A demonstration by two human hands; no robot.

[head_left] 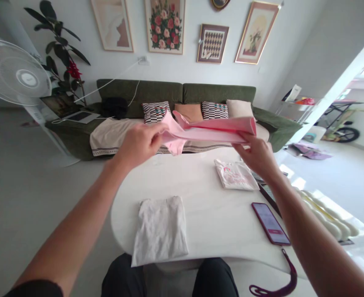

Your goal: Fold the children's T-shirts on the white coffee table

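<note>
A pink garment [209, 131], perhaps a small shirt, is stretched in the air above the table. My left hand [144, 140] pinches its left end, where a corner hangs down. At the other end my right hand [254, 152] grips the lower edge near a rolled or folded opening. Below, a folded white-grey garment [161, 229] lies at the near edge of the table [200, 206], partly over it. Farther right rests a folded white shirt [236, 175] with a pink print, under my right forearm.
A phone [270, 222] with a dark red strap [289, 276] lies at the table's right. Behind stands a green sofa [138, 93] with several cushions and a laptop [76, 113]. A white fan [17, 74] is at left, and a white ribbed item [327, 214] at right.
</note>
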